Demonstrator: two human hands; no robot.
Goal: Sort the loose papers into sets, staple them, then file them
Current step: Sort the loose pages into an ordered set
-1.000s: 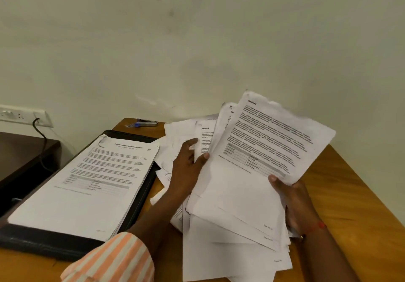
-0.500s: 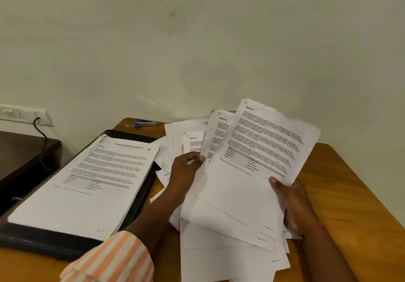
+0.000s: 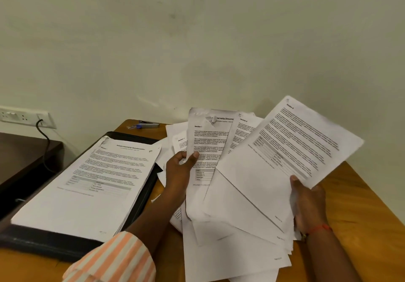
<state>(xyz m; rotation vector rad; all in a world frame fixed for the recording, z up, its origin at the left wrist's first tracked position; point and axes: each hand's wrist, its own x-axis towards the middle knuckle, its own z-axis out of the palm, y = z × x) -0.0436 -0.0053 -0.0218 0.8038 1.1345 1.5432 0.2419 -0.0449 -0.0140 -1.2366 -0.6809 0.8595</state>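
Left hand [image 3: 179,170] is curled on the left edge of a "Section 1" sheet [image 3: 208,146], which is pinched with the thumb on the front. Right hand [image 3: 306,203] is gripped round the right edge of the fanned loose papers [image 3: 241,211], thumb laid on the top sheet [image 3: 291,150]. The fan is held raised and tilted, right of the black folder [image 3: 43,242]; lower sheets reach down to the worktop [image 3: 361,205]. A neat stack [image 3: 87,183] is laid in the open folder, print side up, top-left corner crumpled. Stapler [image 3: 149,124] is seen just beyond the folder's far edge, by the wall. Wall socket [image 3: 22,117] with a plugged cable [image 3: 45,141] is located left of the folder.
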